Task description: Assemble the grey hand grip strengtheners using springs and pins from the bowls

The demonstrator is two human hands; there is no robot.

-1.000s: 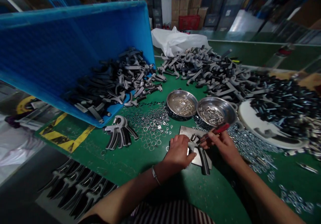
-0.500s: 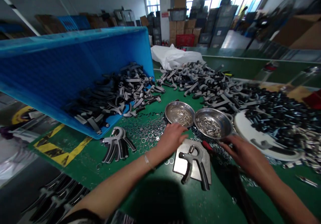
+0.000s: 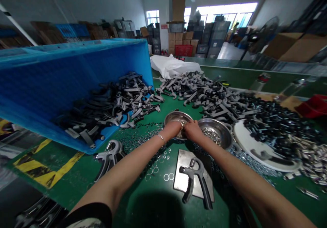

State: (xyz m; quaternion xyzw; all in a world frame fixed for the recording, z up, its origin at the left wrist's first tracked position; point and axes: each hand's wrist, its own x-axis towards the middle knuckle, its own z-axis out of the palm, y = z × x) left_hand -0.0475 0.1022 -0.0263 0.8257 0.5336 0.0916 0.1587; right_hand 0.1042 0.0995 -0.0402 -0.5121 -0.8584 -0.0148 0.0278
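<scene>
My left hand (image 3: 174, 129) reaches into the left steel bowl (image 3: 167, 119), its fingers bent down together among small metal pieces (image 3: 183, 123). Against the same bowl's right side, my right hand (image 3: 192, 131) has curled fingers; whatever either hand pinches is hidden. The second steel bowl (image 3: 224, 132), just right of it, holds small metal pins (image 3: 211, 134). Nearer me, a hand gripper (image 3: 196, 178) with black-and-grey handles and a spring lies on a metal plate (image 3: 180, 163). More hand grippers (image 3: 109, 156) stand together at left, partly behind my left forearm.
A tipped blue crate (image 3: 102, 57) spills grey-black handles (image 3: 133, 95); another handle heap (image 3: 204, 88) lies behind the bowls. At right are a white lid (image 3: 245, 142), black-knobbed bolts (image 3: 278, 119) and metal sleeves (image 3: 314, 156). Loose rings (image 3: 153, 169) scatter over the green table (image 3: 148, 207).
My left hand has gone down into the left bowl. My right hand has moved left from beside the second bowl to join it. The view has tilted up slightly.
</scene>
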